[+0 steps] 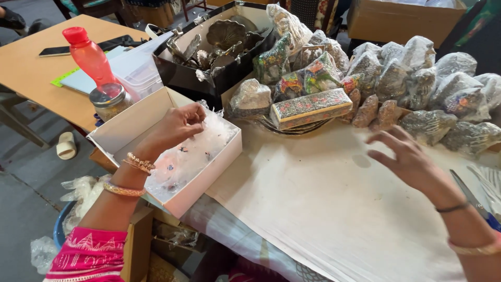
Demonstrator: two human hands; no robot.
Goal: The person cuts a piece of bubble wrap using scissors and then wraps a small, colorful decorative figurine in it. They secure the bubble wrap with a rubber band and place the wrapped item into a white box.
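Note:
My left hand reaches into an open white cardboard box at the table's left edge and pinches the clear plastic bags that fill it. My right hand hovers over the paper-covered table with its fingers spread and nothing in it. Just beyond that hand lie several small decorated figurines wrapped in clear plastic. A long painted box rests on a dish between the two hands.
A black box of metal ornaments stands behind the white box. A red bottle and a lidded glass jar stand to the left on a wooden table with a phone. Scissors lie at the right. Cardboard box behind.

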